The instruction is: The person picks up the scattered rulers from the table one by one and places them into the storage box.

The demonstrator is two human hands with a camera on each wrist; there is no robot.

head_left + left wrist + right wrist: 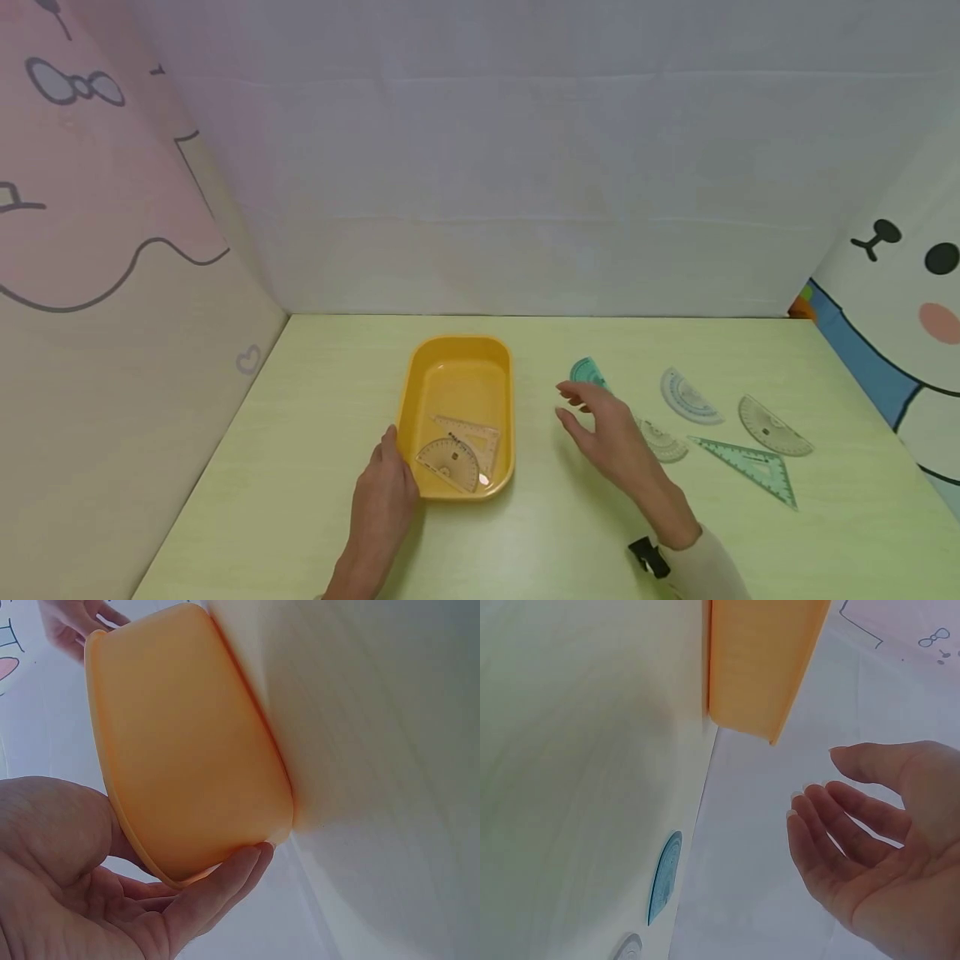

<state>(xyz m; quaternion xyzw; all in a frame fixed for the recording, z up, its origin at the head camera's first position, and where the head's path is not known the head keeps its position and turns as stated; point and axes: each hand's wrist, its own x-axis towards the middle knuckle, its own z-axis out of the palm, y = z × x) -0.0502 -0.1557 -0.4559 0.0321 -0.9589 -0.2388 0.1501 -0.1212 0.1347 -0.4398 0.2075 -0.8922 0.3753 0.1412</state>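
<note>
My left hand (384, 496) grips the near left side of a yellow plastic tray (465, 383), its thumb at the rim and its fingers against the outer wall (187, 735). Inside the tray, a clear protractor (452, 467) partly overlaps a clear set square (486, 442). Held over the table to the tray's right, my right hand (611, 429) has nothing between its loosely bent fingers. A teal protractor (588, 370) lies just beyond its fingertips, partly covered by the hand in the head view. Another clear protractor (663, 442) shows beside the hand, one end hidden.
Farther right on the pale table (300, 400) lie a bluish clear protractor (688, 397), a clear protractor (772, 427) and a green set square (753, 467). A white wall covering (525, 167) closes off the back. A black buckle (648, 557) sits by the right sleeve.
</note>
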